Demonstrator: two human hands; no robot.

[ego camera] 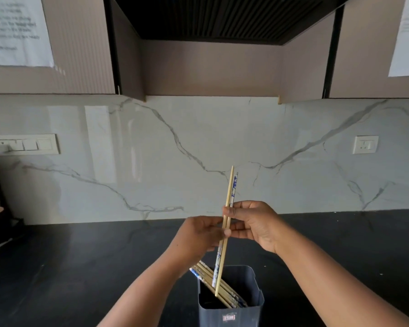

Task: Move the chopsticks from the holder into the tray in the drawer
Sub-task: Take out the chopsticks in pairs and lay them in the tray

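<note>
Progress: early, by the look of it; two chopsticks (pixel 227 223) are lifted nearly upright, their lower ends only just at the mouth of the holder (pixel 230 303), and none can be seen to have reached a tray.
Lifted pair: one plain wooden stick and one with a blue and white pattern, held side by side above the holder.
Right hand (pixel 253 223): fingers and thumb curled around the middle of the pair, gripping it.
Left hand (pixel 201 234): raised against the pair from the other side, fingertips at the sticks; it seems to pinch or steady them, though its grip is partly hidden by the sticks and its own fingers.
Remaining chopsticks (pixel 220 287): a bundle leaning at a slant inside the holder, tops resting on its left rim; these appear left to move.
Holder: dark square container standing on the black table (pixel 80 267), just below the hands.
Left to do: carry the pair to the drawer, then fetch the rest.
Hidden: drawer and tray are out of view, so their state cannot be told; the holder's base is cut off by the bottom edge; the count in the bundle is hard to make out.
</note>
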